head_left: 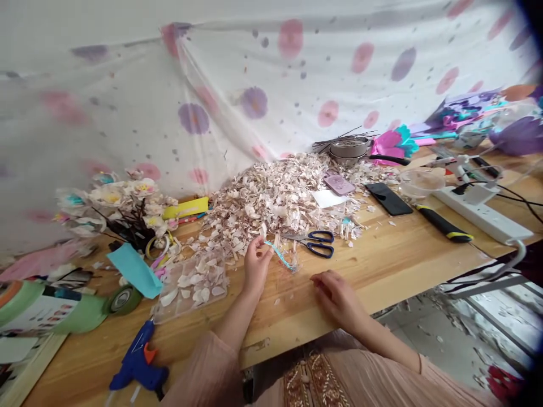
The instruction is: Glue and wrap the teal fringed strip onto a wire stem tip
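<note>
Plastic tray (172, 312) holds pale flakes (202, 294), left fingers (255, 244) a turquoise strip (279, 255).

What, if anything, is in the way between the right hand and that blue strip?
Nothing visible blocks the right hand from the strip. The left hand pinches its far end, and the scissors lie farther back, off that path.
</note>
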Motion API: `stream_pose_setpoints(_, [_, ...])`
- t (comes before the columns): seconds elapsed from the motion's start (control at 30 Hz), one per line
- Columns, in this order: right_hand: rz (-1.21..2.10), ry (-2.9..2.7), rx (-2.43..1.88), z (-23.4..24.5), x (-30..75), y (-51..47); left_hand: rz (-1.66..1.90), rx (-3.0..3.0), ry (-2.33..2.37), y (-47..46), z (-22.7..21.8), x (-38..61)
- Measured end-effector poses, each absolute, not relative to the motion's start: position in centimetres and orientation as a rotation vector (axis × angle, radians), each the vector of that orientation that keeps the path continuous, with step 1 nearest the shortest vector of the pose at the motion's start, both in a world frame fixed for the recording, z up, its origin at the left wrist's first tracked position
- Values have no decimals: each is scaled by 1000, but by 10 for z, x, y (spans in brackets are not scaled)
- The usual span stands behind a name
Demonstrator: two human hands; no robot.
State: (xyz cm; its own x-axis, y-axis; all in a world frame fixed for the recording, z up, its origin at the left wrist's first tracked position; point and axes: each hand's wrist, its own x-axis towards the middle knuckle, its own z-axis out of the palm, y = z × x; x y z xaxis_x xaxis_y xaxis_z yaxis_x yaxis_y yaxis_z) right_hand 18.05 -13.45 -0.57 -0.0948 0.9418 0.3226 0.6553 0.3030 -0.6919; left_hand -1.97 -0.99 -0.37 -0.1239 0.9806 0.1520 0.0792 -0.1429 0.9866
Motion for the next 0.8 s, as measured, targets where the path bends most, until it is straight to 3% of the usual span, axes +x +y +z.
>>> stream_pose_setpoints(0.2, [82, -2117, -1522, -9, 193, -147, 1386, 1776, 1415, -18, 36, -45])
stream_pose_setpoints(0.37, [38, -2433, -1346, 1, 210, -143, 564, 2520, 1359, -76, 28, -47])
stream_pose_setpoints(0.53, [63, -2650, -1089, -8, 221, -141, 22, 2618, 1357, -126, -3, -49])
stream_pose_setpoints(0.8, [-16, -2664, -902, -26, 204, -85, 126, 2558, 1380, -80, 1, -27])
